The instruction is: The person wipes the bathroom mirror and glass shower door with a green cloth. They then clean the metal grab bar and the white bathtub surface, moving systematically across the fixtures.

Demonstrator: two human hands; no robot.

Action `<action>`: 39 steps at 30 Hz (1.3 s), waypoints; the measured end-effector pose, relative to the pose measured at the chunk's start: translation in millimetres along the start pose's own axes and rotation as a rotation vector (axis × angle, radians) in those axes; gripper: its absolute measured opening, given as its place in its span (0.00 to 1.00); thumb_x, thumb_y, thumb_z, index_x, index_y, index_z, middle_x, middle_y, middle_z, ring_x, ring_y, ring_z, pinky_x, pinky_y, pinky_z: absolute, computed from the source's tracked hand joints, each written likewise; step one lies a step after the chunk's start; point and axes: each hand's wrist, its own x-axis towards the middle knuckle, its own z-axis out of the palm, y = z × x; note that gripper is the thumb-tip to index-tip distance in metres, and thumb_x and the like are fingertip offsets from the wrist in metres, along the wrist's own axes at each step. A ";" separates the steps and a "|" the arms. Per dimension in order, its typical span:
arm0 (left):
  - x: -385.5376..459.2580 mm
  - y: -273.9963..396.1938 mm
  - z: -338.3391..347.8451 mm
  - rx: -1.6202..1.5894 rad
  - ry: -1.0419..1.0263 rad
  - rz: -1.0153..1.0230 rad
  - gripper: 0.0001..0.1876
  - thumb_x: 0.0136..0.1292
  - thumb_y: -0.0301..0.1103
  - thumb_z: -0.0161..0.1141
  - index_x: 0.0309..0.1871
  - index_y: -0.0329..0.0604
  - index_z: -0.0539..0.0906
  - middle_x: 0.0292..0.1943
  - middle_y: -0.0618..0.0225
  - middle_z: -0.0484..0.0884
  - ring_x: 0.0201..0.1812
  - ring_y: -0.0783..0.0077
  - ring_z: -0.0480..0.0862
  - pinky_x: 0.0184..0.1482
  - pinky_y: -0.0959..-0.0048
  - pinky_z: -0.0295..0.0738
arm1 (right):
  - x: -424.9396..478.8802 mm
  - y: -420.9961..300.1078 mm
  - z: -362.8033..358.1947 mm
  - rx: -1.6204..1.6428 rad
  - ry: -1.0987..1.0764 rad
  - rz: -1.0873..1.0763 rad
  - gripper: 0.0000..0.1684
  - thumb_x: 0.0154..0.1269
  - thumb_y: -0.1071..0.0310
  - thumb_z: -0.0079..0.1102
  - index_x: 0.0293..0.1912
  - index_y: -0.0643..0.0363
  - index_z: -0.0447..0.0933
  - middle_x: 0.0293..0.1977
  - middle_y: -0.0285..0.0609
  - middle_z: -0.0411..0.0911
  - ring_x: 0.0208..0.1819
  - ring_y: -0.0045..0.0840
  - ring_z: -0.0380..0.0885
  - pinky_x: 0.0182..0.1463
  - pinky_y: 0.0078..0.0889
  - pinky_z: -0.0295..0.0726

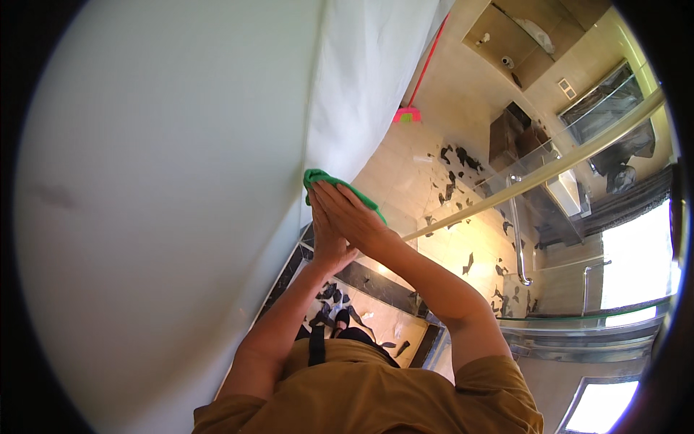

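A folded green cloth [321, 175] lies under my fingers, by the corner where a smooth pale panel [179, 163] meets a white sheet-like surface [363, 65]. My right hand [355, 214] is laid across the cloth, fingers stretched out together. Just below and partly behind it, my left hand [329, 241] points the same way, its fingertips at the cloth's left end. The two hands overlap, so part of the left palm is hidden. How firmly the cloth touches the surface cannot be told.
Dark scraps [450, 187] litter the tiled floor, with more around my shoe [341, 317]. A glass shower enclosure with a metal handle [518, 233] stands to the right. Beyond are a pink broom [406, 114], a white basin [564, 190] and a wall niche [523, 40].
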 end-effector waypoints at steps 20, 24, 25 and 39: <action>-55.4 29.5 97.4 0.127 0.008 -0.130 0.65 0.59 0.47 0.73 0.82 0.28 0.35 0.81 0.27 0.30 0.83 0.28 0.34 0.84 0.45 0.37 | -96.8 7.2 4.0 0.133 -0.095 -0.213 0.44 0.66 0.58 0.54 0.78 0.64 0.61 0.81 0.44 0.57 0.84 0.36 0.47 0.86 0.45 0.35; -75.1 49.3 124.5 0.089 -0.054 -0.154 0.65 0.59 0.48 0.73 0.82 0.28 0.35 0.81 0.27 0.31 0.83 0.28 0.34 0.84 0.46 0.37 | -133.8 10.5 4.3 0.175 -0.095 -0.236 0.42 0.66 0.58 0.54 0.77 0.64 0.64 0.80 0.45 0.57 0.84 0.36 0.48 0.87 0.45 0.34; -78.1 52.8 129.9 0.080 -0.061 -0.154 0.65 0.59 0.48 0.73 0.82 0.28 0.35 0.81 0.27 0.31 0.83 0.28 0.34 0.84 0.46 0.37 | -142.5 10.4 6.5 0.169 -0.087 -0.253 0.42 0.66 0.58 0.53 0.77 0.65 0.64 0.80 0.46 0.57 0.84 0.38 0.47 0.87 0.46 0.34; -110.7 -0.6 176.9 -0.032 -0.054 -0.239 0.62 0.63 0.63 0.64 0.83 0.33 0.39 0.82 0.31 0.34 0.83 0.28 0.34 0.83 0.40 0.35 | -134.3 -42.1 39.8 0.210 -0.161 -0.236 0.42 0.67 0.57 0.50 0.76 0.67 0.65 0.80 0.46 0.59 0.85 0.38 0.48 0.87 0.45 0.34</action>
